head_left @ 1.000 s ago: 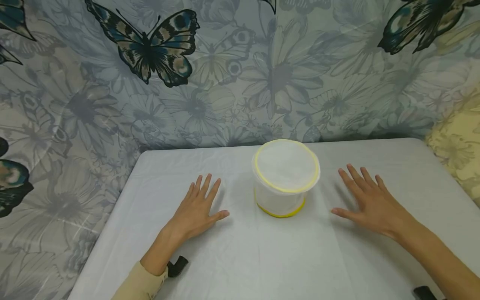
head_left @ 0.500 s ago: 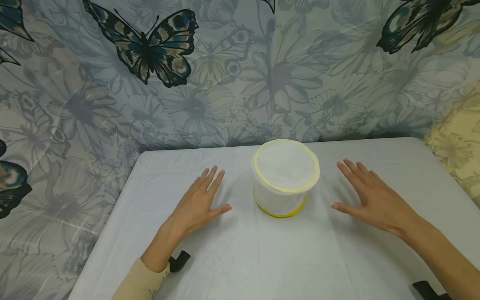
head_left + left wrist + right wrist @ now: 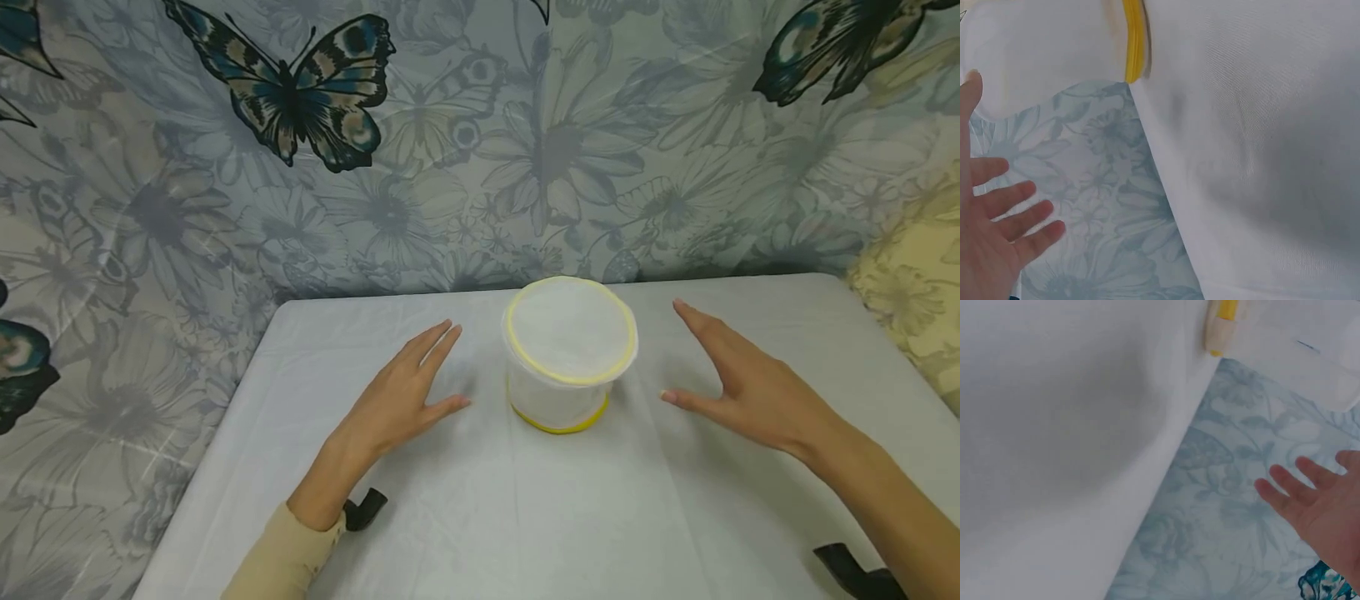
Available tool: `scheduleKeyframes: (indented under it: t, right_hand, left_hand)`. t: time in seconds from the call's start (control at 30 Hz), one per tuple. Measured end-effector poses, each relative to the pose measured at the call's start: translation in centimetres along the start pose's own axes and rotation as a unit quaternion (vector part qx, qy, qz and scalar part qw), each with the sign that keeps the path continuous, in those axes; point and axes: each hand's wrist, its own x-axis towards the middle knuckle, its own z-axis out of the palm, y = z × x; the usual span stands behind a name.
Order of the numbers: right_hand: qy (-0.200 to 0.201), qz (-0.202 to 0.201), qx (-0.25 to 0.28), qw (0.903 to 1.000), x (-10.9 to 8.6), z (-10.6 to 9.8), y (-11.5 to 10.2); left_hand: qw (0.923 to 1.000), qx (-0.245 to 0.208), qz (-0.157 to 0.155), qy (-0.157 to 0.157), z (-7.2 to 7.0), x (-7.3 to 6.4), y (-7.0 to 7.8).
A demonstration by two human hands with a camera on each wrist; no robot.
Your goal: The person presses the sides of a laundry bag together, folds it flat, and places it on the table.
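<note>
A round, translucent white tub (image 3: 558,400) stands upright near the back of the table. Its white lid (image 3: 570,329) has a yellow ring, and a yellow band runs round its base. To its left my left hand (image 3: 393,404) hovers with straight fingers and thumb spread, apart from the tub. My right hand (image 3: 765,400) is on the other side, fingers straight and thumb held out toward the tub. Both wrist views show the palms facing the tub wall (image 3: 1060,50), with nothing held. In the right wrist view the tub (image 3: 1297,350) is at the upper right.
White cloth covers the table (image 3: 525,533). Behind it hangs a grey curtain (image 3: 465,192) with flowers and butterflies, and a yellow patterned patch (image 3: 915,300) is at the right. Black wrist mounts (image 3: 366,508) show beside both forearms.
Both hands have risen and turned from palm down to palms facing each other. The left hand has also shifted slightly right, toward the tub. The tub stays in place.
</note>
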Motion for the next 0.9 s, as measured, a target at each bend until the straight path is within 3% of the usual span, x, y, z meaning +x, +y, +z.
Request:
scheduleKeyframes:
  t: [0.23, 0.53, 0.9]
  right_hand:
    - [0.024, -0.022, 0.029, 0.9991, 0.3, -0.2, -0.6]
    - [0.043, -0.062, 0.048, 0.9960, 1.1, -0.4, -1.4]
    - [0.030, -0.078, 0.057, 0.9948, 2.3, -0.5, -2.3]
  left_hand:
    - [0.9979, -0.018, 0.042, 0.046, -0.1, 0.8, 0.2]
    - [0.9955, -0.046, 0.043, 0.070, -0.3, 1.7, 0.8]
    - [0.9879, -0.099, 0.072, 0.095, -0.2, 3.4, 1.8]
